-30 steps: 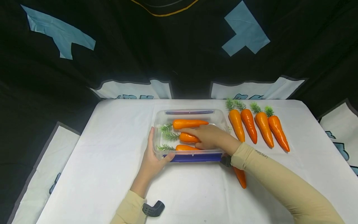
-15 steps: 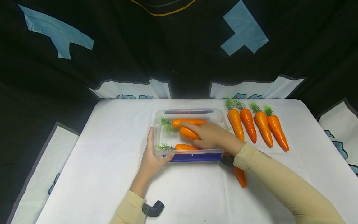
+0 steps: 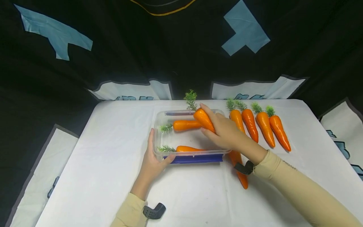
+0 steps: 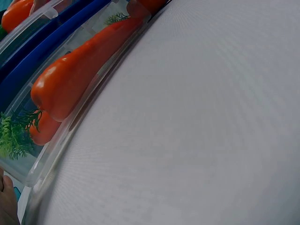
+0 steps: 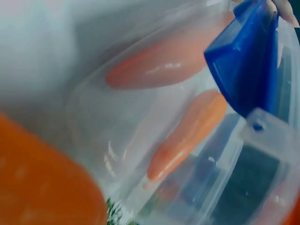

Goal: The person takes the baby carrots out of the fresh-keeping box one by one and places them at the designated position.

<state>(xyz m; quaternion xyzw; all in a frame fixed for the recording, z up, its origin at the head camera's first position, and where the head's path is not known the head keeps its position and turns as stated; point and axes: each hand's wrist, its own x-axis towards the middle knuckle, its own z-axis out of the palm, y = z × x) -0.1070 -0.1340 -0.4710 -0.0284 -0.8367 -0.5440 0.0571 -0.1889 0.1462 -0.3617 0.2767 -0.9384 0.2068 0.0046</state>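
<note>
Over the box | right grip pinches carrot | likely light, stiff, slick: hold thick end | left grip spread at box corner

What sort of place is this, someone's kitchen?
Probably not; it looks more like a makeshift filming or work booth. Black cloth hangs behind a plain white table, and the glossy carrots look artificial. I can't tell what building it's in.

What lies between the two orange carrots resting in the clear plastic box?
Bare box floor separates the far carrot from the near carrot in the head view, though the right hand hides part.
</note>
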